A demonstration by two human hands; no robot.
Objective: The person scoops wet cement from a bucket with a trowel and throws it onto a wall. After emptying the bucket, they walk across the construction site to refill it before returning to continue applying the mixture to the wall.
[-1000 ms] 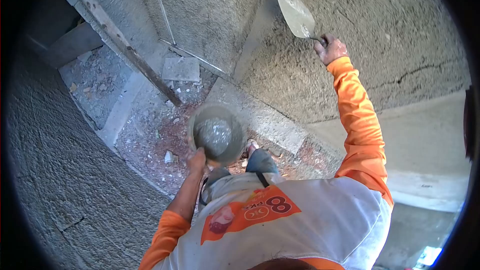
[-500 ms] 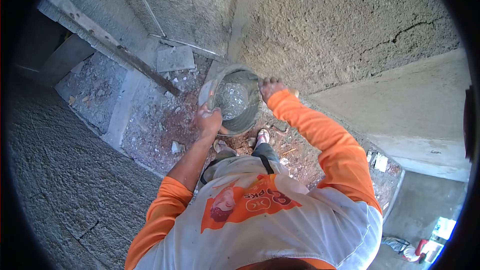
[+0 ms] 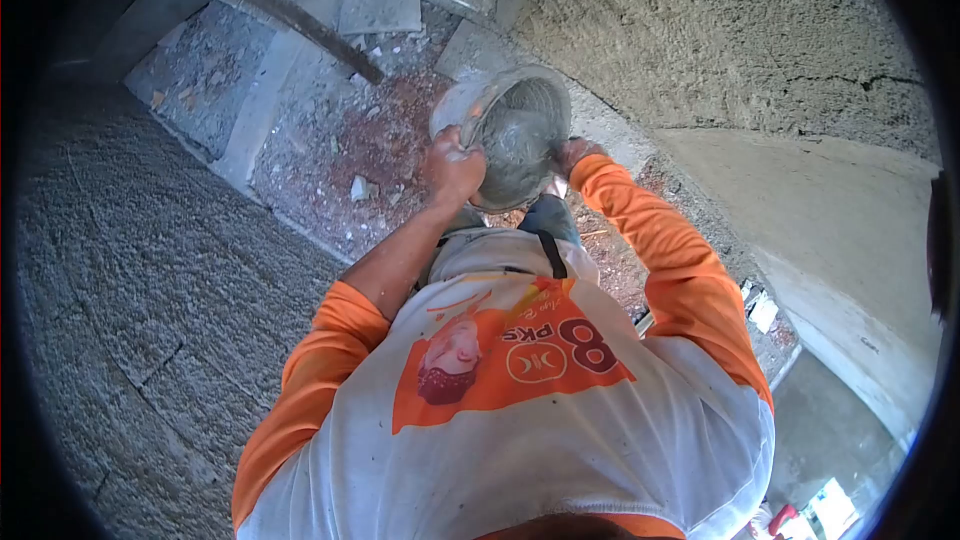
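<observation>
A round, cement-smeared bucket [image 3: 517, 110] is tilted in front of my body, its mouth turned up toward the camera. Wet-looking grey material [image 3: 522, 140] lies inside it. My left hand [image 3: 455, 168] is closed on the bucket's left rim. On the right side, my right hand [image 3: 577, 154] is closed at the rim, its fingers partly hidden by the orange sleeve and the bucket. My feet are mostly hidden below the bucket.
Rubble and reddish dust cover the floor [image 3: 340, 140]. A wooden beam [image 3: 320, 35] slants at the upper left, near a flat slab [image 3: 381, 9]. Rough plastered walls [image 3: 720, 30] stand on both sides. White debris [image 3: 763, 312] lies at the right.
Both hands and the bucket appear nearer to my body and the bucket is tilted differently. The view has shifted, so the beam and slab sit higher in the picture.
</observation>
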